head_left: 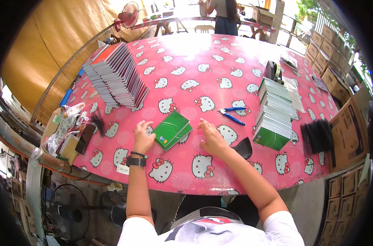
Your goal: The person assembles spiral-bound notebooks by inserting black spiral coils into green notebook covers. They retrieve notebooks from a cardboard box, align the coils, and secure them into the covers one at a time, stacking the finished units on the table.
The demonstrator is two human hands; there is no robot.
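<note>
Two small green notebooks (170,130), one partly over the other, lie tilted on the table in front of me. A spiral edge shows on their right side. My left hand (143,135) is at their left edge, fingers apart and thumb close to the lower left corner; whether it touches the cover I cannot tell. To the right of the notebooks, my right hand (212,137) hovers or rests with fingers spread, holding nothing. Blue-handled cutting pliers (234,115) lie beyond it, and a black pouch-like piece (243,148) sits beside my right forearm.
A pink cartoon-cat cloth (182,166) covers the table. Tall spiral notebook stacks (116,76) stand at left, a row of green notebooks (274,115) at right. Black spiral coils (316,136) lie by a cardboard box (350,133). A person (226,16) stands at the far table.
</note>
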